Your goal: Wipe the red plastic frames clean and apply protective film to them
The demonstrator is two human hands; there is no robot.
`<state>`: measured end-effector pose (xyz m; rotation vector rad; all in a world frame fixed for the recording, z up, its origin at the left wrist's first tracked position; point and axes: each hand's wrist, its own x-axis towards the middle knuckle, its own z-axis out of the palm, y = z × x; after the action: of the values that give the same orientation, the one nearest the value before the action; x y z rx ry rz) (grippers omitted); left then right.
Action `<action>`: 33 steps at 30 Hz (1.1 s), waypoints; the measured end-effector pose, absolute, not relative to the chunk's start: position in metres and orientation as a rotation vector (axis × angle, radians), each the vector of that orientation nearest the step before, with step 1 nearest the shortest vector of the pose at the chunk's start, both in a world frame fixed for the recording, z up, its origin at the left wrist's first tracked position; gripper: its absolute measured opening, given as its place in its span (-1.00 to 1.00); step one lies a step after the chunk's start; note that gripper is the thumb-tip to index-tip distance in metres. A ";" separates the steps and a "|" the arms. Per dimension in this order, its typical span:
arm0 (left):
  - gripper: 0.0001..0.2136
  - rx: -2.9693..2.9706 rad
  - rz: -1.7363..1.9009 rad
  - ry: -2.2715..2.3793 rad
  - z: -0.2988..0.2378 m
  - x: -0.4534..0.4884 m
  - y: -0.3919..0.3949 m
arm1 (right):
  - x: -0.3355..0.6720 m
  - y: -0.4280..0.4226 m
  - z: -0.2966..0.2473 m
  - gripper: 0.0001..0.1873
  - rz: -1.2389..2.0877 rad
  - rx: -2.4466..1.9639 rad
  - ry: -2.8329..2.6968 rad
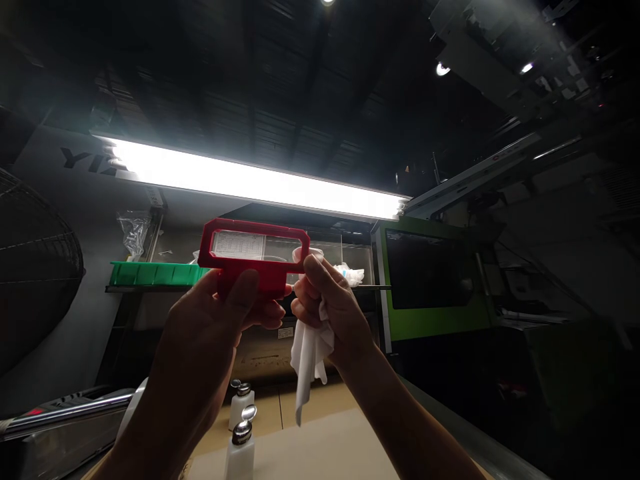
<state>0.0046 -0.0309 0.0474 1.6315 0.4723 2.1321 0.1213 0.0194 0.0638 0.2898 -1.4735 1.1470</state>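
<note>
We hold the red frame (255,273) up in free air, well above the table (350,440). The lamp tube (260,180) is at 12 o'clock from it, a green tray (155,273) at 9 o'clock and a green machine (430,320) at 3 o'clock, both behind it. The frame is flat and eight-cornered, with a clear window. Our left hand (220,310) grips its lower tab, thumb pressed on the front and fingers curled behind. Our right hand (330,307) pinches a white cloth (310,360) against the frame's right end, fingers close together. The cloth hangs toward 6 o'clock, above two pump bottles (240,447).
</note>
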 end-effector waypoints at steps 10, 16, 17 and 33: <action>-0.79 1.628 2.120 0.479 0.048 0.005 -0.031 | 0.122 0.022 0.064 -0.76 1.156 0.316 -1.555; -0.79 1.600 2.135 0.449 0.049 0.006 -0.031 | 0.117 0.024 0.063 -0.77 1.101 0.291 -1.500; -0.79 1.600 2.138 0.451 0.049 0.006 -0.030 | 0.115 0.024 0.063 -0.78 1.093 0.280 -1.488; -0.82 1.655 2.195 0.435 0.052 -0.004 -0.022 | 0.128 0.020 0.058 -0.77 0.204 -0.057 -1.393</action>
<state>-0.0040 -0.0221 0.0516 1.6549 0.4350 2.1946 0.1278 0.0200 0.0576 -0.0570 -1.3931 0.2042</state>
